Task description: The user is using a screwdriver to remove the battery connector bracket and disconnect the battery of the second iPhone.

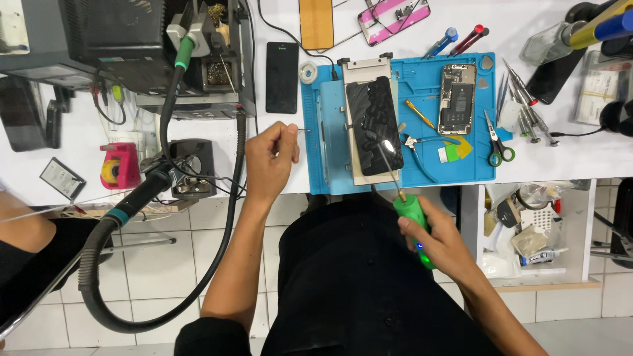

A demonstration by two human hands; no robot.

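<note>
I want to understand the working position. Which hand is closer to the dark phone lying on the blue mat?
Right, though only slightly. The right hand holds a green tool just below the dark phone, its tip reaching the phone. The left hand is off the blue mat, to its left.

A dark rectangular phone screen was laid on the blue mat. A second black screen lay left of it. A pink-framed screen was set at the table's far edge.
</note>
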